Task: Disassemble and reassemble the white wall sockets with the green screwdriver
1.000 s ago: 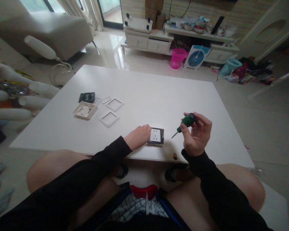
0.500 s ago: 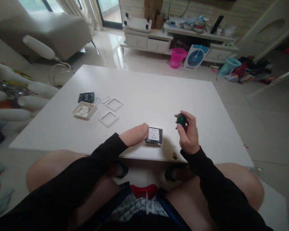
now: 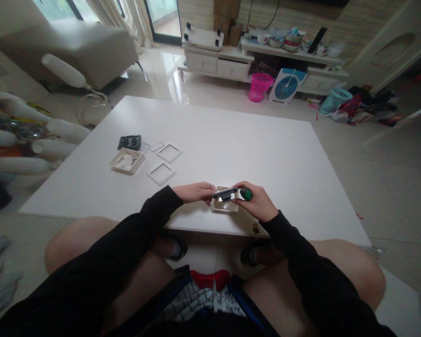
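Observation:
A wall socket module (image 3: 226, 194) is tilted up over a white mounting box (image 3: 226, 207) near the table's front edge. My left hand (image 3: 197, 192) is closed on the module's left end. My right hand (image 3: 260, 202) grips a screwdriver (image 3: 246, 194), and its fingertips also touch the right end of the module. Only the green end of the screwdriver's handle shows; its shaft is hidden. The box sits on the table below, with part of its inside visible. Close by on the right, at the front edge, lies a small brownish-gold item (image 3: 256, 228) too small to make out.
On the left of the white table (image 3: 238, 135) lie a second mounting box (image 3: 128, 161), a dark socket module (image 3: 129, 142) and two square white frames (image 3: 161, 173). A TV cabinet (image 3: 231, 69), a pink basket (image 3: 260, 87) and a fan (image 3: 287, 85) stand beyond the table.
The socket module has been lifted and tilted out of its box. My right hand has moved left with the screwdriver and now touches the module's right end.

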### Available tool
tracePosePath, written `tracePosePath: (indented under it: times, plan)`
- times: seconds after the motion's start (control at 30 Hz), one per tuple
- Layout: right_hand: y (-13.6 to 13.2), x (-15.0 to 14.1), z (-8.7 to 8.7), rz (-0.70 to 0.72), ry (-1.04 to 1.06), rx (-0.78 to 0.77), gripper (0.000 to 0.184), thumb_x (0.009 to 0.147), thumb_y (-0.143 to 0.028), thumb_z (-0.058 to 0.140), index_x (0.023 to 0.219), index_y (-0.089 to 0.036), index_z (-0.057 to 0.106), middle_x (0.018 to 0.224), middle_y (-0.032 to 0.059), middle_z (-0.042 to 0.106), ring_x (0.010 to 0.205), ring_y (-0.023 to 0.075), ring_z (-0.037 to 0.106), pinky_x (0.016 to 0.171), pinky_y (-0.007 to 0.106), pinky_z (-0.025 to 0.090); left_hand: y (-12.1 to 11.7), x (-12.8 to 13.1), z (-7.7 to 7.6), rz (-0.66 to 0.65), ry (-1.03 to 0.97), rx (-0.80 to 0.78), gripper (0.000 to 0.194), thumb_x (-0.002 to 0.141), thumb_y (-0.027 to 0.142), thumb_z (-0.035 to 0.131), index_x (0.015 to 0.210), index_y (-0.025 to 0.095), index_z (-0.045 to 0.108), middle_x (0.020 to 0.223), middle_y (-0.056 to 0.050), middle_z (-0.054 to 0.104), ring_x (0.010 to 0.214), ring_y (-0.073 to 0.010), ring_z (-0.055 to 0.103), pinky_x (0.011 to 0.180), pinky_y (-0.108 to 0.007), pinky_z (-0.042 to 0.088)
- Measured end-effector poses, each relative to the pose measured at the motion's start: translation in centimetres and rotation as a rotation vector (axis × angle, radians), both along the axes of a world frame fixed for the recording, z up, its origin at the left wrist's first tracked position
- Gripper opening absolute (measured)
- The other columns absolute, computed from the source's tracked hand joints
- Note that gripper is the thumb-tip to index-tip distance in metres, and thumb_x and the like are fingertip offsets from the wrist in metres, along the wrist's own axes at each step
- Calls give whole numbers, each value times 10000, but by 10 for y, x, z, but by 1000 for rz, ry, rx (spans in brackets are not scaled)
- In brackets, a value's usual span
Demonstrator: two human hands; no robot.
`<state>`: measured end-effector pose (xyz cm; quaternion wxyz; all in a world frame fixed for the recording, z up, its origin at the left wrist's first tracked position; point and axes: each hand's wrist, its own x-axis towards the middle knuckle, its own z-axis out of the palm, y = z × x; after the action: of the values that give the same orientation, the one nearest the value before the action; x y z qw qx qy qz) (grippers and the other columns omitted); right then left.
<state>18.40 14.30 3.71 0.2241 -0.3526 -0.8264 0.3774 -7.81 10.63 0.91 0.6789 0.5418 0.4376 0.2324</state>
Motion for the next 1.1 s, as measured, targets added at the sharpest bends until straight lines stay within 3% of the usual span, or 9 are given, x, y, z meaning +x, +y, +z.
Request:
tracePosePath:
  times: [0.1, 0.23, 0.33, 0.43, 0.67, 0.9, 1.1]
  plan:
    - [2, -3, -4, -48, 20, 3, 165, 834, -285, 728, 980, -208, 719, 876, 33, 763, 790, 203, 689, 743, 311, 506, 0, 4, -10, 51, -123, -112, 318, 775, 452, 749, 753, 153, 644, 643, 23, 584, 615, -115, 530, 665, -261, 454]
    - [3, -5, -8, -56, 11, 15, 109, 846, -268, 668, 919, -208, 722, 797, 20, 737, 726, 189, 658, 716, 307, 486, 0, 10, -22, 54, -188, -254, 201, 722, 303, 766, 785, 127, 691, 722, -19, 662, 659, -124, 591, 714, -270, 506]
    - [6, -5, -10, -91, 2, 15, 93, 828, -269, 666, 876, -208, 719, 762, 16, 724, 701, 185, 639, 703, 309, 479, 2, 12, -25, 184, -186, -221, 129, 696, 204, 735, 783, 128, 678, 702, -14, 653, 649, -124, 602, 702, -266, 517]
    - [11, -3, -13, -200, 50, -50, 122, 798, -320, 691, 840, -206, 705, 717, 16, 704, 679, 193, 633, 680, 323, 493, 2, 12, -19, 247, -169, -162, 186, 683, 158, 690, 866, 130, 697, 741, -15, 666, 643, -122, 602, 676, -268, 504]
    - [18, -3, -16, -334, 203, -292, 241, 697, -404, 766, 770, -194, 672, 638, 0, 656, 542, 171, 601, 575, 333, 509, -4, 22, -6, 237, -208, 48, 356, 770, 287, 810, 1071, 123, 712, 1009, -84, 754, 891, -178, 677, 827, -312, 502]
    - [14, -3, -12, -319, 247, -340, 266, 685, -408, 801, 773, -190, 677, 631, -3, 657, 534, 165, 600, 566, 328, 509, -5, 25, -11, 281, -240, 102, 333, 820, 368, 818, 997, 104, 720, 925, -73, 758, 846, -166, 679, 836, -308, 505]
    - [13, -2, -12, -330, 246, -292, 250, 684, -401, 798, 765, -190, 691, 667, 5, 677, 591, 167, 597, 629, 337, 508, -5, 25, -11, 277, -223, 93, 353, 850, 426, 779, 965, 95, 742, 878, -68, 750, 797, -160, 657, 809, -310, 493]
